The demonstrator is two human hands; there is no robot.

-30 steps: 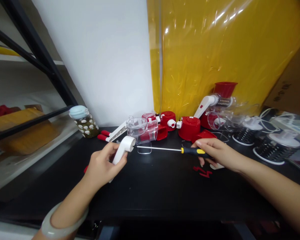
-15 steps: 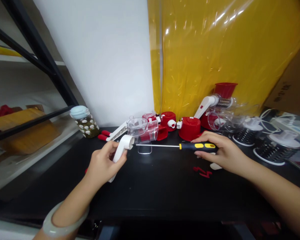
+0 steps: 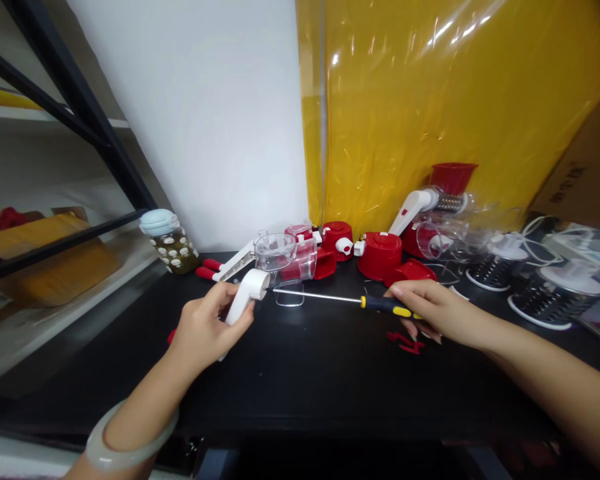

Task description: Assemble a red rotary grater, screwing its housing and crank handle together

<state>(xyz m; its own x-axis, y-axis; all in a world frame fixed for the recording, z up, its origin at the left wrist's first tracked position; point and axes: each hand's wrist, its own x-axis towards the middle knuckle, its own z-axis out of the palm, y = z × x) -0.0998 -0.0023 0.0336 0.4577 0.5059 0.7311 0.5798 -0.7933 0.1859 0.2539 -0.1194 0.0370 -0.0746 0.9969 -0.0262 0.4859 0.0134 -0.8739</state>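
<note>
My left hand [image 3: 213,327] is closed round a white plastic crank handle [image 3: 245,293], its round open end turned to the right. In my right hand [image 3: 430,310] is a screwdriver [image 3: 380,304] with a dark blue and yellow grip, held level over the table. The steel shaft runs left, and its tip meets the round end of the crank handle; the inside of that end is hidden. Small red plastic pieces [image 3: 405,343] lie just below my right hand. Behind the shaft sits a clear plastic housing [image 3: 285,257].
Red grater bases [image 3: 380,257] line the back of the black table [image 3: 300,380]. An assembled drum grater [image 3: 453,180] stands back right, with black grating drums [image 3: 555,293] beside it. A jar with a light blue lid [image 3: 167,240] and white-and-red handles [image 3: 230,263] sit left.
The screwdriver grip has rolled and tilted slightly as my right fingers opened along it and closed again. The crank handle has stayed nearly still in my left hand.
</note>
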